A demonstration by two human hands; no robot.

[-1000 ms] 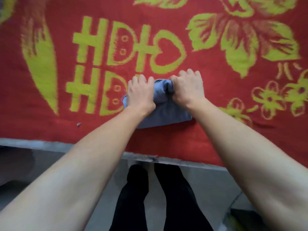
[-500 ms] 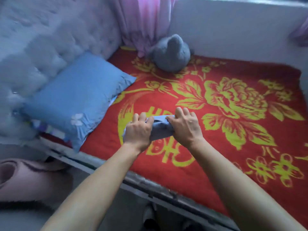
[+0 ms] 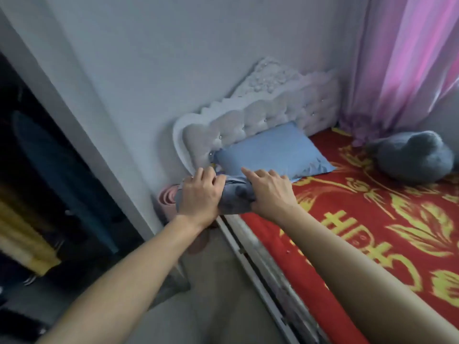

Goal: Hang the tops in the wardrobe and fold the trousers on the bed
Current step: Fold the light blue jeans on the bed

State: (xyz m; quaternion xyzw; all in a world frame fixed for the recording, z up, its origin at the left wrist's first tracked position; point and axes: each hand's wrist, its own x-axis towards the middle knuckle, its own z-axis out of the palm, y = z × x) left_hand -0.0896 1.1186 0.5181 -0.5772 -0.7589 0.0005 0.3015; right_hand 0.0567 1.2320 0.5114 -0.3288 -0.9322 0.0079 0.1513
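Folded trousers [image 3: 236,197] now lifted off the bed [image 3: 372,219], my left hand [image 3: 200,194] and right hand [image 3: 270,192] grip clamped round them; folding looks done.

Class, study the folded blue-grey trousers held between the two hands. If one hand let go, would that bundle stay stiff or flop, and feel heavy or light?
Probably floppy: the folded trousers crease and bulge between the left hand and right hand, so a freed end would likely droop and unfold. Likely light: a small cloth bundle held at arm's length.
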